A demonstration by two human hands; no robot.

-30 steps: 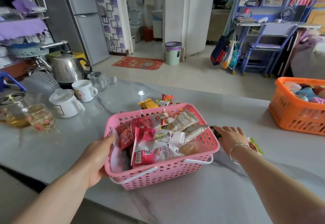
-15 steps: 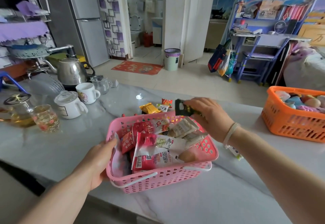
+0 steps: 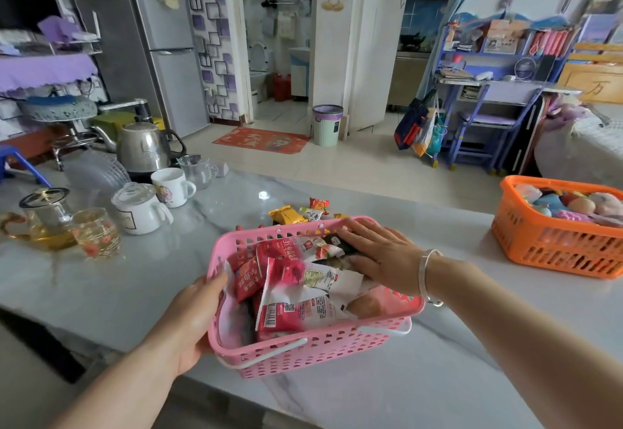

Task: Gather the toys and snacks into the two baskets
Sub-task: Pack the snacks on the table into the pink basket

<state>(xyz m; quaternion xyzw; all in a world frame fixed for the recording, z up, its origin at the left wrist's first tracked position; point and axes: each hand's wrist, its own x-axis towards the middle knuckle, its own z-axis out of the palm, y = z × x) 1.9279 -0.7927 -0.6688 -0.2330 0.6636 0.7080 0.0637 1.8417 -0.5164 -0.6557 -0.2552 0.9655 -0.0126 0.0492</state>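
Bench: pale marble-look bench [image 3: 337,395] with grey veins, glossy, a light reflected at about 12 o'clock from the pink basket.
Pink basket: pink basket [image 3: 313,351] near the front edge, full of red and white snack packets [image 3: 296,297].
Left hand: left hand [image 3: 192,320] grips the basket's left rim — thumb over the edge, fingers curled beneath.
Right hand: right hand [image 3: 381,256] lies flat on the packets, fingers straight and released, pressing on a dark packet [image 3: 340,241]; a silver bracelet [image 3: 426,273] on the wrist.
Loose snacks: a yellow packet [image 3: 286,214] and small red packet [image 3: 318,204] on the bench, just beyond the basket at 12 o'clock.
Orange basket: orange basket [image 3: 556,243] at 3 o'clock, well apart, holding soft toys [image 3: 580,206].
Tea things: at 10 o'clock — steel kettle [image 3: 143,147], white mugs [image 3: 172,186], glass teapot [image 3: 43,219].
Room: tiled floor [image 3: 354,165], grey fridge [image 3: 158,41], red mat [image 3: 261,140], bin [image 3: 327,125], purple desk [image 3: 499,91], bed [image 3: 580,149] at right.
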